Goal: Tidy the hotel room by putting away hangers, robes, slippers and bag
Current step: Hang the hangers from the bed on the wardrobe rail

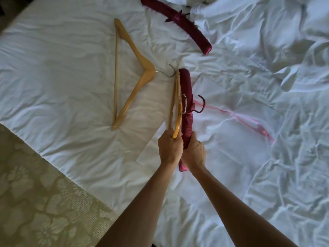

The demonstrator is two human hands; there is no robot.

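Both arms reach forward over the bed (53,68): the left hand (170,146) curls around a wooden hanger (176,107), the right hand (194,154) around a padded maroon hanger (187,97), held side by side. Four hangers show: a second wooden one (131,73) and a second maroon one (179,20) lie on the sheets.

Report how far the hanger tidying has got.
Nothing looks put away yet. In hand: the left hand grips a wooden hanger, the right hand a padded burgundy hanger. Left on the bed: another wooden hanger and a second burgundy hanger. Robes, slippers and bag cannot be made out.
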